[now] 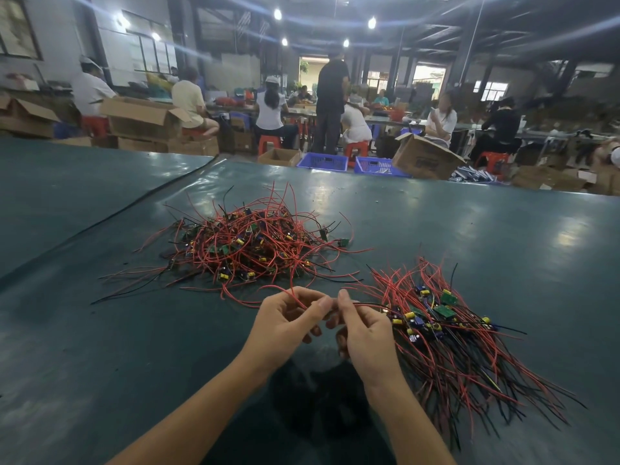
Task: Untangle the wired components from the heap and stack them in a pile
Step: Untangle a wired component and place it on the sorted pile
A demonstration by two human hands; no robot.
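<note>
**Between heap and pile: one piece in hand**

Left hand point(285, 322) and right hand point(364, 333) both pinch a red wire point(293, 292) just above the table point(100, 347). Fingers hide its board. The tangled heap point(248, 243) lies beyond and the sorted pile point(436, 327) to the right.

Judged step: freeing one component.

Next: check that the far end clears the heap, then lay it aligned on the pile.

Heap point(246, 245) left of pile point(446, 327)
</note>
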